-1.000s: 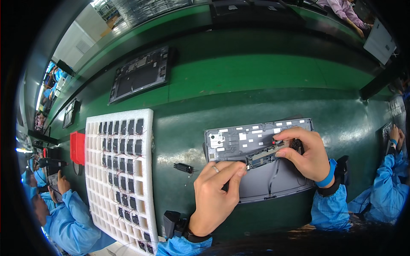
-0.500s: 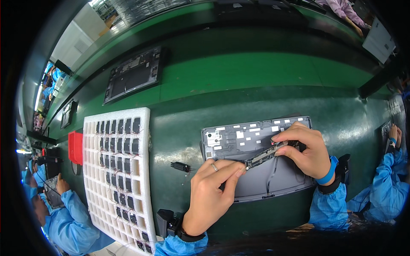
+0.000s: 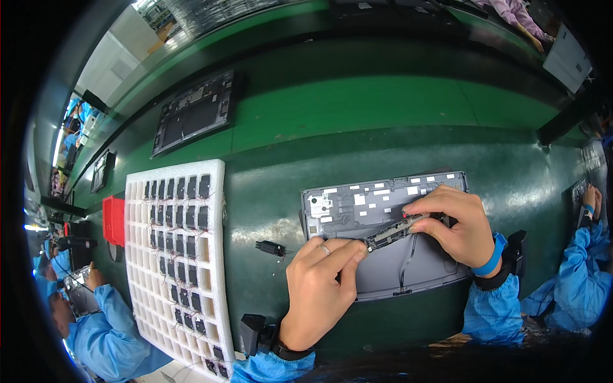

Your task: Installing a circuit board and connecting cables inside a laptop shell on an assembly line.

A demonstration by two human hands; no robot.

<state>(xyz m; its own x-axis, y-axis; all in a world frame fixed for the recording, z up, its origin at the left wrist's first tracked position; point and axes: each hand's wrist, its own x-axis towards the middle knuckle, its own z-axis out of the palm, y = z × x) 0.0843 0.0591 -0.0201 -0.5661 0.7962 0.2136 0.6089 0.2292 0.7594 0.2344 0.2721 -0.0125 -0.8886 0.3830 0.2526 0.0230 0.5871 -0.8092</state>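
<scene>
Strip [image 3: 393, 232] between both hands (over grey panel [image 3: 377, 201]).

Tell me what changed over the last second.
Little changed. The left hand and right hand still pinch the ends of the narrow dark strip part over the grey laptop base; its tilt looks about the same. The white foam tray and small black part stayed put.

left hand [image 3: 319, 287] + right hand [image 3: 461, 223] – pinch narrow black part [image 3: 391, 233] | over grey laptop shell [image 3: 357, 204] – green bench [image 3: 383, 108]

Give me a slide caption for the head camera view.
Left hand and right hand hold a narrow dark elongated component over an open grey laptop chassis.
</scene>
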